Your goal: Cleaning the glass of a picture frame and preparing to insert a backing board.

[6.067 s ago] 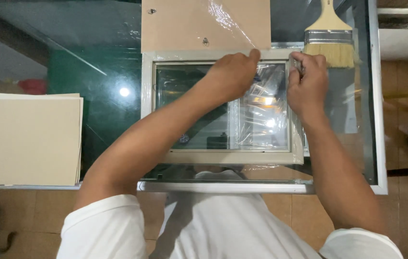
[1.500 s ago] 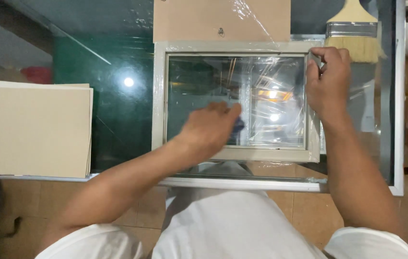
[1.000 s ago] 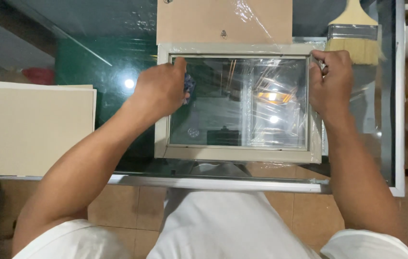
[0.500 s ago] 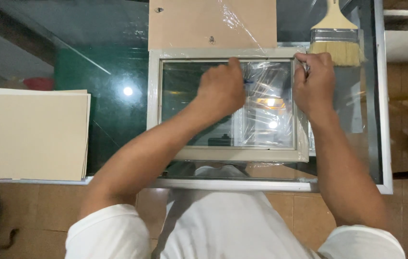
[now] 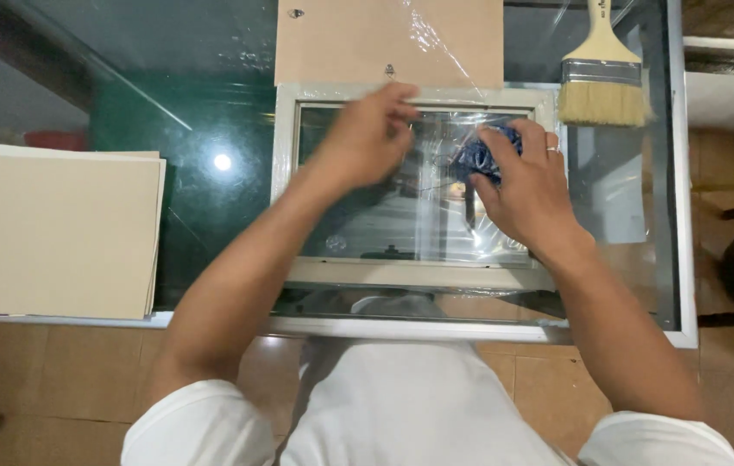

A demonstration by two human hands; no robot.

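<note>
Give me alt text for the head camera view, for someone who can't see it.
Seen from above, a person's right hand presses a dark blue cloth on the glass of a pale picture frame, the left hand resting beside it. A paintbrush lies on the glass table.

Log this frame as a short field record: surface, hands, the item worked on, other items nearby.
surface: glass table with a white edge
item: pale picture frame, flat, clear film over its pane
left hand: on the frame's upper part, fingers bent
right hand: holds a dark blue cloth against the pane
behind frame: brown backing board
far right: wide paintbrush
left: stack of beige boards
</note>
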